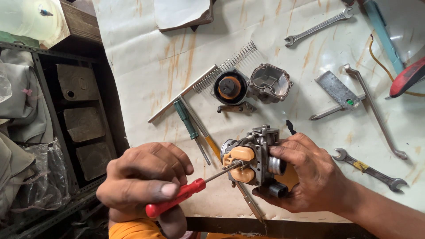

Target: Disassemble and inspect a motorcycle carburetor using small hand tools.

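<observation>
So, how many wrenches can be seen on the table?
3: a wrench at the top, a double-ended wrench near the right hand, and a long bent wrench between them. Others may be hidden.

A repair workshop: spanners (318, 27), a green-handled screwdriver (186, 118), a coil spring (226, 65) and carburettor parts (270, 82) are lying across a stained workbench (146, 57)

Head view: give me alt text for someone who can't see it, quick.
The right hand grips a metal carburetor body with orange floats, while the left hand holds a red-handled screwdriver, tip against it. On the stained bench cover behind lie wrenches, a coil spring, a green screwdriver and a float bowl.
</observation>
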